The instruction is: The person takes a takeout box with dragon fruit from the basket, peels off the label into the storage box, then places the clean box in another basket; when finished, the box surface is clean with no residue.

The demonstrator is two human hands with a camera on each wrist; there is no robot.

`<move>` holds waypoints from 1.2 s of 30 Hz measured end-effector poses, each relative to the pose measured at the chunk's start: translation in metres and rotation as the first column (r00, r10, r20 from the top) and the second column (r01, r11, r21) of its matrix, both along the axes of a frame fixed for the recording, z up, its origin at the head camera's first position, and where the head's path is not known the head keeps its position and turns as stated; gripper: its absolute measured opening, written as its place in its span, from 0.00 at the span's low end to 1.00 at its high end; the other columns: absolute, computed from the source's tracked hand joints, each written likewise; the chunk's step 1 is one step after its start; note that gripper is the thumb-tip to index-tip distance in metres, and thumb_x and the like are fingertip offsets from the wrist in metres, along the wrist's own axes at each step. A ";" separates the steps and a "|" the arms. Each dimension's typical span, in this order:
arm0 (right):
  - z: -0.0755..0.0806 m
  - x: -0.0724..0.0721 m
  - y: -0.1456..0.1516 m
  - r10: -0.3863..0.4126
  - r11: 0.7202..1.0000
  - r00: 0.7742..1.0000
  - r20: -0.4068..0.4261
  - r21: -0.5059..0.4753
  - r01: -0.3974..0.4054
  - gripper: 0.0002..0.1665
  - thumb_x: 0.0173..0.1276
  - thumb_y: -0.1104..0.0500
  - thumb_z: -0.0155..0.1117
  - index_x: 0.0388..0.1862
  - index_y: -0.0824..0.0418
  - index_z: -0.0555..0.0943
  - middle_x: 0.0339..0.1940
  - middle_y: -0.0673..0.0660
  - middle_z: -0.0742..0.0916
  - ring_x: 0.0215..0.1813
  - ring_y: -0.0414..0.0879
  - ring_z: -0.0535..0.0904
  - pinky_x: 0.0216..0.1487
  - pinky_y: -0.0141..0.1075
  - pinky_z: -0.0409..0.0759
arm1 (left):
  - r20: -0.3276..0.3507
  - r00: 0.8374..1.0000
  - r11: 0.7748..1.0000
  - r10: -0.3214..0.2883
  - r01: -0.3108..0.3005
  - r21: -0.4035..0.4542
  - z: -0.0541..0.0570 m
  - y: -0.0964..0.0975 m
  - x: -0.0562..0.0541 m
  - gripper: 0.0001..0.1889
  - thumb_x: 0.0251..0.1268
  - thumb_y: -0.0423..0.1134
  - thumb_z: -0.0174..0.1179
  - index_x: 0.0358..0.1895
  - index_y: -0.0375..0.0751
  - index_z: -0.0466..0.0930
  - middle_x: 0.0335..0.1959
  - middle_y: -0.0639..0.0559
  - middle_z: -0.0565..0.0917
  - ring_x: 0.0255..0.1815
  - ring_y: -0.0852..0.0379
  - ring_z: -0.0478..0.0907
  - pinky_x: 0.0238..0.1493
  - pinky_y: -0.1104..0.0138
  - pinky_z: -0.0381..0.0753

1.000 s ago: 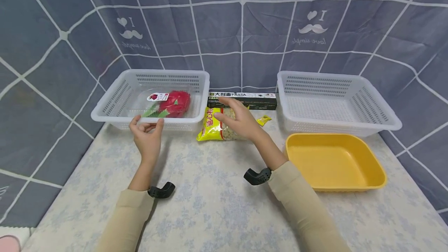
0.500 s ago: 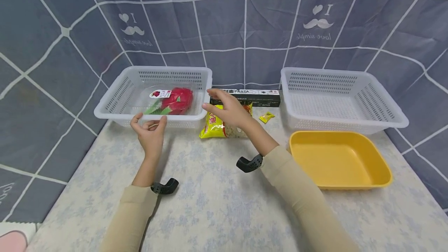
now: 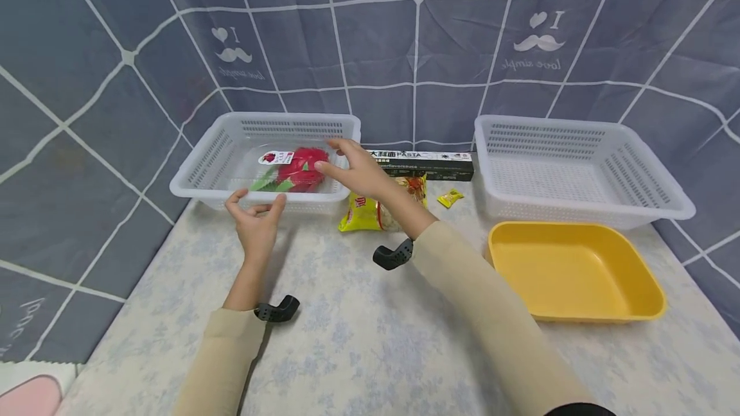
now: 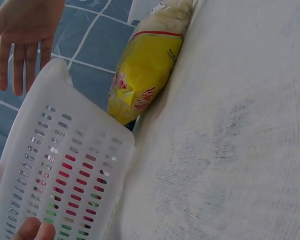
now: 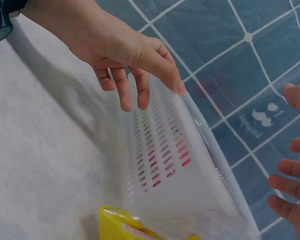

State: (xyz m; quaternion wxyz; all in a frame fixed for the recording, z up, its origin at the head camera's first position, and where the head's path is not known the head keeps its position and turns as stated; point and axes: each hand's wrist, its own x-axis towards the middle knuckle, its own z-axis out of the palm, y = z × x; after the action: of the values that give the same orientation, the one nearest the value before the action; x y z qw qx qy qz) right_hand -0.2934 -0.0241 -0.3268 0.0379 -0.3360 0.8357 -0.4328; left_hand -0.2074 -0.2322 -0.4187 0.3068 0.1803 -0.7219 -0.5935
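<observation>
At the front rim of the left white basket (image 3: 202, 192), my left hand (image 3: 257, 226) holds on with curled fingers. In the right wrist view, the left hand's thumb (image 5: 162, 67) lies at the rim while its other fingers hang against the slotted wall. My right hand (image 3: 358, 172) reaches over the basket's right end, fingers apart and extended, holding nothing. In the basket lies a clear plastic box (image 3: 243, 169) with a label, holding a red thing with green leaf-like tips (image 3: 306, 169). The right hand is above the box's right part.
Right of the basket lie a yellow macaroni bag (image 3: 361, 214), partly behind my right arm, a dark pasta box (image 3: 442, 169) and a small yellow wrapped packet (image 3: 450, 198). A second white basket (image 3: 613, 216) and a yellow tray (image 3: 578, 316) stand at the right.
My right hand has moved left, from over the macaroni bag to over the basket's right end. The left hand stays at the rim. The head view has shifted slightly.
</observation>
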 end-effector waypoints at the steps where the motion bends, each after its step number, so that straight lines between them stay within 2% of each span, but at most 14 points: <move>1: 0.000 -0.001 -0.004 -0.005 1.000 1.000 0.006 -0.006 0.005 0.39 0.72 0.41 0.56 0.75 0.57 0.61 0.73 0.54 0.68 0.69 0.49 0.66 0.65 0.46 0.68 | 0.009 1.000 1.000 -0.001 0.001 -0.006 0.000 0.000 0.000 0.37 0.56 0.50 0.71 0.62 0.49 0.57 0.25 0.56 0.78 0.21 0.68 0.74 0.28 0.71 0.70; 6: 0.002 -0.005 -0.022 -0.023 0.999 0.998 0.054 -0.033 0.025 0.41 0.71 0.41 0.58 0.77 0.55 0.59 0.75 0.56 0.65 0.70 0.53 0.65 0.66 0.50 0.67 | 0.029 1.000 0.999 0.009 -0.008 -0.037 0.001 -0.003 0.001 0.39 0.55 0.52 0.71 0.63 0.47 0.56 0.25 0.54 0.78 0.20 0.67 0.73 0.27 0.71 0.70; 9: 0.002 -0.009 -0.030 -0.051 0.998 0.996 0.077 -0.022 0.053 0.43 0.70 0.40 0.57 0.77 0.55 0.58 0.76 0.58 0.62 0.72 0.54 0.62 0.68 0.53 0.64 | 0.017 1.000 0.999 0.011 -0.011 -0.049 -0.001 -0.002 -0.002 0.38 0.56 0.52 0.71 0.63 0.47 0.56 0.25 0.55 0.78 0.19 0.68 0.74 0.26 0.71 0.71; 15: -0.006 -0.015 -0.048 -0.149 0.986 0.981 0.125 -0.050 0.156 0.43 0.70 0.40 0.58 0.77 0.55 0.57 0.77 0.60 0.59 0.74 0.55 0.59 0.69 0.54 0.61 | 0.011 1.000 0.997 0.006 -0.005 -0.071 -0.002 -0.003 -0.004 0.39 0.56 0.54 0.70 0.64 0.48 0.55 0.26 0.54 0.78 0.18 0.69 0.75 0.24 0.72 0.71; 20: -0.017 -0.013 -0.065 -0.251 0.956 0.949 0.192 -0.104 0.274 0.44 0.70 0.43 0.59 0.77 0.58 0.56 0.77 0.62 0.57 0.74 0.56 0.58 0.69 0.54 0.61 | 0.037 0.999 0.991 0.030 -0.024 -0.133 -0.007 -0.004 -0.002 0.39 0.57 0.55 0.69 0.64 0.48 0.55 0.26 0.52 0.78 0.18 0.69 0.72 0.24 0.71 0.68; 23: -0.021 -0.011 -0.072 -0.275 0.947 0.934 0.227 -0.101 0.304 0.45 0.71 0.43 0.58 0.78 0.59 0.55 0.78 0.62 0.55 0.74 0.58 0.57 0.69 0.54 0.61 | 0.022 0.999 0.991 0.033 -0.030 -0.133 -0.010 -0.005 0.000 0.38 0.58 0.52 0.69 0.64 0.46 0.55 0.25 0.52 0.78 0.17 0.69 0.72 0.24 0.71 0.68; 28: -0.021 -0.012 -0.079 -0.303 0.945 0.905 0.298 -0.028 0.325 0.46 0.72 0.38 0.53 0.80 0.55 0.49 0.79 0.65 0.50 0.75 0.62 0.55 0.69 0.58 0.60 | -0.018 1.000 0.994 0.025 -0.027 -0.108 -0.010 -0.004 0.000 0.37 0.58 0.51 0.69 0.63 0.46 0.56 0.25 0.51 0.78 0.16 0.69 0.72 0.23 0.72 0.69; 34: -0.018 -0.016 -0.083 -0.365 0.927 0.846 0.389 0.067 0.369 0.45 0.73 0.34 0.47 0.80 0.49 0.46 0.79 0.68 0.47 0.75 0.65 0.54 0.69 0.60 0.57 | -0.041 0.999 0.995 0.035 -0.038 -0.088 -0.013 -0.001 -0.003 0.36 0.58 0.50 0.70 0.62 0.47 0.57 0.23 0.56 0.78 0.17 0.71 0.73 0.23 0.73 0.70; 36: -0.018 -0.018 -0.084 -0.367 0.926 0.833 0.413 0.080 0.368 0.45 0.73 0.34 0.46 0.80 0.49 0.45 0.79 0.68 0.48 0.76 0.64 0.51 0.70 0.59 0.55 | -0.053 0.998 0.995 0.035 -0.040 -0.089 -0.014 -0.001 -0.003 0.35 0.58 0.49 0.70 0.62 0.48 0.57 0.22 0.57 0.78 0.17 0.71 0.74 0.23 0.74 0.71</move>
State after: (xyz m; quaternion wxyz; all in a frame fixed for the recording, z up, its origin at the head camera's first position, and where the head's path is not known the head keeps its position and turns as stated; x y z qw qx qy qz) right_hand -0.3112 -0.1079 -0.3443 0.1329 -0.0681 0.8557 -0.4954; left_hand -0.2102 -0.2336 -0.4327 0.3440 0.1646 -0.7364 -0.5588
